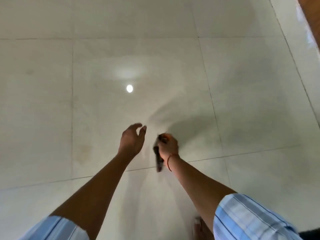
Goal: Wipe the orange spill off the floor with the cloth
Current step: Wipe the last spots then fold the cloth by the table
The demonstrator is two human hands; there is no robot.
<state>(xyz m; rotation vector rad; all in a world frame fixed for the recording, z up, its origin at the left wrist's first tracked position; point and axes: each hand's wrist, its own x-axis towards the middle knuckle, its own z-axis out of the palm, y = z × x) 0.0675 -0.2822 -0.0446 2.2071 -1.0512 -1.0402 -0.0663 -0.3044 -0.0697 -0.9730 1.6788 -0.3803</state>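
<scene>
Our right hand [168, 146] grips the cloth [158, 158], left hand [132, 141] open; what seems the faint spill [84, 151] lies leftward on the floor [242, 101], nearer the left

Setting, as I read it on my feed: an indoor room, most likely in a home. I cannot tell which room.

1. Floor tiles [52, 101]: large, cream and glossy, filling nearly the whole view from near to far.
2. Grout lines [211, 101]: thin and dark, running between the tiles.
3. Reflection of a round ceiling lamp [129, 88]: bright white, mid-floor, with a softer glow just beyond it, so I log a lit ceiling overhead.
4. Brown wooden edge [311, 18]: far right corner. It could be a door frame or furniture; I cannot say which.
5. What looks like a bare foot [199, 227]: near edge, right of centre, on the tile, blurred.
</scene>
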